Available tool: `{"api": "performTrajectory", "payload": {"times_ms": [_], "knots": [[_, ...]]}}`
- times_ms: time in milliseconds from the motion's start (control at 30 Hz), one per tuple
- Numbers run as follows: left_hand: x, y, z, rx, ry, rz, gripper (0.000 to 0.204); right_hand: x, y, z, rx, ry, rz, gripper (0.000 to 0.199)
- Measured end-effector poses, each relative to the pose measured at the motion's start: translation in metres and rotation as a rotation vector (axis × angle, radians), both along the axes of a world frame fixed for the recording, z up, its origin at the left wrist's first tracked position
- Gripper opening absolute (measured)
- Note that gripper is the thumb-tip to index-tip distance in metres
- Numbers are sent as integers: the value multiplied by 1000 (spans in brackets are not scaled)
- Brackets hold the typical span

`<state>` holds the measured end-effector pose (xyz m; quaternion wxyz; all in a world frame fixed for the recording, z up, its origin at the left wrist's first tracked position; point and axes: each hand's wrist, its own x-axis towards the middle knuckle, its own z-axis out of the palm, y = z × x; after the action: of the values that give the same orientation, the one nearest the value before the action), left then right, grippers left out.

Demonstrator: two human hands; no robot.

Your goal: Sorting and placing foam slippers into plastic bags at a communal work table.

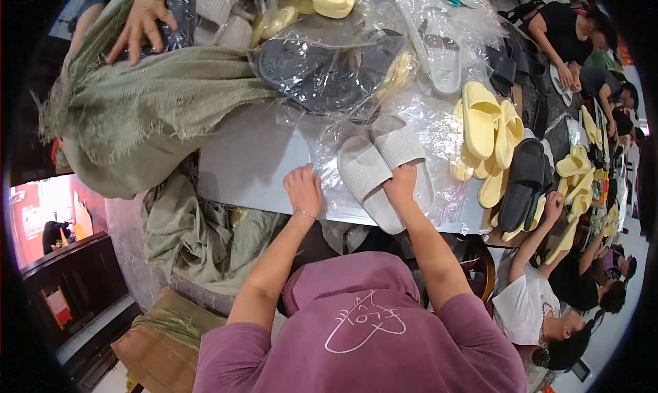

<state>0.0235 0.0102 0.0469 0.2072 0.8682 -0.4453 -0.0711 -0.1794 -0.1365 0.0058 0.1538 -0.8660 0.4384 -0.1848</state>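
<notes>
The purple-sleeved forearms run up to a pair of pale grey slippers (384, 174) lying on a clear plastic bag (329, 153). The right hand (401, 182) presses on the slippers; the left hand (303, 189) rests flat beside them, holding nothing. Keeping the pair aligned while the bag's mouth is held open should help.

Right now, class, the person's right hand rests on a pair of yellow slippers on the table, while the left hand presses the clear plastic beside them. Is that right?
Not quite. The head view shows the right hand on grey slippers, not yellow ones; the yellow slippers lie further right. The left hand does press the clear plastic on the table.
</notes>
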Motion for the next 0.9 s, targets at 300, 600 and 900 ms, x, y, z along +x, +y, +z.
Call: {"api": "performTrajectory", "payload": {"times_ms": [300,600,900], "knots": [[38,-135,-1,709,162,-579,61,-10,10,21,170,144,-44,24],[33,-155,-29,620,364,-542,63,-59,9,43,202,93,463,13],[-29,-66,7,-65,341,-459,67,-48,0,56,250,-193,304,30]]}}
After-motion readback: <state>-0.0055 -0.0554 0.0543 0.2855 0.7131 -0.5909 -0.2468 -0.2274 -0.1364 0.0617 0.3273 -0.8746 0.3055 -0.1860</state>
